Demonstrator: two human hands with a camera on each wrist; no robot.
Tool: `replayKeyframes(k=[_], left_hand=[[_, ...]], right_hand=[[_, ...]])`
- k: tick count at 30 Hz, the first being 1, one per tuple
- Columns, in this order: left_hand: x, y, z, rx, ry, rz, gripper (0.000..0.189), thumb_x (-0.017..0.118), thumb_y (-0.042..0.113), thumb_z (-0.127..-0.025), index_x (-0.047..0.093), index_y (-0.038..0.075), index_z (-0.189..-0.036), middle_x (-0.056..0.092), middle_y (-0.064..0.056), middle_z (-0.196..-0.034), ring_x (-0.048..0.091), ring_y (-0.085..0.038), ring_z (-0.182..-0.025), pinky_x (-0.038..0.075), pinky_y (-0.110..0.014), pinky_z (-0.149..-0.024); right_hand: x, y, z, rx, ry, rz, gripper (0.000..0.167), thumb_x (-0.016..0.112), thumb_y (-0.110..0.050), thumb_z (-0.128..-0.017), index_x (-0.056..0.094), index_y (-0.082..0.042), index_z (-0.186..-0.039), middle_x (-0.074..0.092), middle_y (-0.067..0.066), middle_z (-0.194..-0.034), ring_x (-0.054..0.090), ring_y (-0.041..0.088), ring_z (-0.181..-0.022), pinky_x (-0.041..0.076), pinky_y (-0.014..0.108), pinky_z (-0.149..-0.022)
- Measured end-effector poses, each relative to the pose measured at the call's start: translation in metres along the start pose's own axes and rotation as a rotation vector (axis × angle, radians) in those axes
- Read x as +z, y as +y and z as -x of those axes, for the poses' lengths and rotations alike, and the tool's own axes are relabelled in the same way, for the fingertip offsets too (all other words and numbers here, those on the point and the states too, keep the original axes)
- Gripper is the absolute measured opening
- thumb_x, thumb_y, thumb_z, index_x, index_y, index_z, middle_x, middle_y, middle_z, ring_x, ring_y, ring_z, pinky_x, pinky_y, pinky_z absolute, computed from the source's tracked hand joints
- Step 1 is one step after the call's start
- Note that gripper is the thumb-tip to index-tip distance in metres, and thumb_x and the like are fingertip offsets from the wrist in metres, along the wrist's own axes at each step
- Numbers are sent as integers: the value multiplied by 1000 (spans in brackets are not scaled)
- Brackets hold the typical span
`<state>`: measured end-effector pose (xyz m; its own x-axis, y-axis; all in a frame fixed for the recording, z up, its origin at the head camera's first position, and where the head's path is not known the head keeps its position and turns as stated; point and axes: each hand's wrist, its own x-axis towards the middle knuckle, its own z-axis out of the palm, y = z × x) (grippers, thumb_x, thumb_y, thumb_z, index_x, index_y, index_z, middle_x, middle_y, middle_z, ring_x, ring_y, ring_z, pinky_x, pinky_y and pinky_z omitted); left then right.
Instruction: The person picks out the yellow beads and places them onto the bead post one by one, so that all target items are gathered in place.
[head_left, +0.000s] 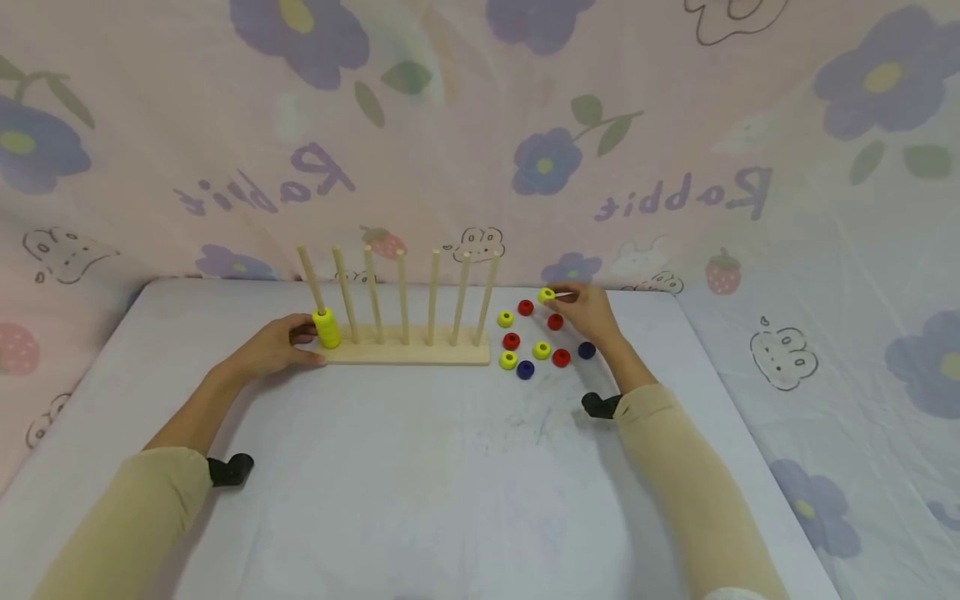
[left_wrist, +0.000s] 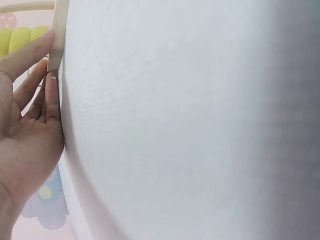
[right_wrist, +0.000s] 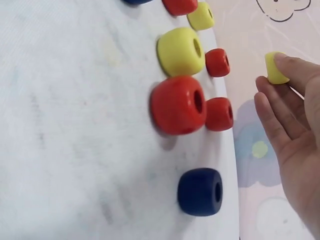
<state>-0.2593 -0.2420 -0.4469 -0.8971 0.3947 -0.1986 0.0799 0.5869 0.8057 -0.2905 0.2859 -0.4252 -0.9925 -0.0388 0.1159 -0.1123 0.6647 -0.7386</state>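
A wooden peg rack [head_left: 408,354] with several upright pegs stands on the table, and yellow beads [head_left: 327,328] are stacked on its leftmost peg. My left hand [head_left: 281,354] holds the left end of the rack's base, thumb in front and fingers at the end and behind. In the left wrist view the thumb lies against the wooden base [left_wrist: 59,35]. My right hand [head_left: 588,312] pinches a yellow bead [right_wrist: 275,68] between thumb and fingers, raised off the table at the far side of the loose beads.
Loose beads lie right of the rack: yellow ones such as the yellow bead [head_left: 542,350], red ones such as the red bead [head_left: 561,357], and a dark blue bead [head_left: 587,350]. A patterned cloth [head_left: 450,150] hangs behind the white table [head_left: 420,467].
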Motion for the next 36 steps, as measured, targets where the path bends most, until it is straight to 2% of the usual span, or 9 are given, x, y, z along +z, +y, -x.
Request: replayKeyframes(k=[11, 20, 25, 30, 36], left_hand=[[1, 1, 0, 9, 2, -1, 85, 81, 19, -84, 32, -9, -148, 45, -30, -142, 43, -45, -132, 32, -55, -114], [1, 1, 1, 5, 0, -9, 86, 80, 17, -85, 29, -11, -148, 43, -32, -142, 43, -45, -132, 34, -55, -113], [1, 2, 1, 4, 2, -19, 86, 80, 18, -85, 29, -12, -148, 43, -33, -142, 43, -46, -132, 34, -56, -113], [1, 1, 1, -1, 2, -26, 87, 80, 20, -85, 29, -11, -148, 43, -32, -143, 43, -45, -132, 34, -55, -113], [0, 0, 1, 1, 3, -12, 86, 80, 19, -85, 30, -11, -148, 43, -32, -143, 43, -45, -132, 33, -55, -114]], right_hand=[[-5, -21, 2, -30, 35, -93, 37, 76, -26, -89, 70, -15, -124, 70, 6, -119, 68, 24, -103, 56, 42, -90], [-12, -41, 3, -87, 50, -129, 32, 75, -19, -90, 71, -14, -122, 69, 7, -119, 70, 23, -102, 58, 40, -87], [-17, -56, 3, -102, 46, -139, 33, 75, -18, -90, 70, -14, -123, 69, 8, -117, 69, 23, -102, 57, 41, -89], [-20, -71, 5, -87, 22, -199, 35, 75, -19, -90, 70, -14, -124, 69, 7, -120, 68, 21, -104, 57, 37, -91], [-23, -88, 7, -111, -2, -237, 35, 75, -20, -91, 70, -14, -125, 69, 6, -119, 67, 19, -103, 57, 33, -89]])
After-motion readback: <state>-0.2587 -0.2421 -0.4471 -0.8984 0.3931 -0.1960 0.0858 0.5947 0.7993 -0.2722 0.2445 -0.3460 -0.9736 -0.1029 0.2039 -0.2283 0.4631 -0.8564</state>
